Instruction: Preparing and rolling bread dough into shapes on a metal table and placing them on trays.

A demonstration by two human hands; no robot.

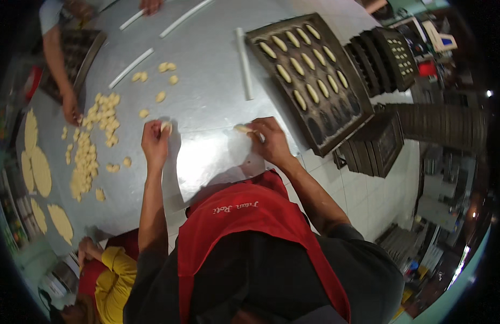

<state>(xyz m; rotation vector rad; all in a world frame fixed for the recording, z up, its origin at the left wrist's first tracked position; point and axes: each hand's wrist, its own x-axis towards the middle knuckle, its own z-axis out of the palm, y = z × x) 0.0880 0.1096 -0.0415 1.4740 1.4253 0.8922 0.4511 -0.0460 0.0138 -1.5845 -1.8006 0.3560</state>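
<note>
My left hand (155, 144) is closed on a small piece of dough (166, 126) above the steel table (206, 81). On the other side of me, my right hand (272, 141) pinches a longer, finger-shaped dough piece (242, 128) by its end, over the table's near right part. A dark baking tray (293, 112) sits beyond my right hand, at the table's right edge. Rows of finger-shaped dough pieces (308, 61) lie in its hollows, and several hollows at its near end are bare. Loose round dough pieces (161, 96) lie beyond my left hand.
A dough heap (86, 156) and flat dough sheets (41, 171) cover the left side. A co-worker's hand (70, 108) reaches to the heap; another hand (150, 5) is at the far edge. White rods (243, 65) lie about. Stacked trays (368, 151) stand right. A person in yellow (117, 278) is lower left.
</note>
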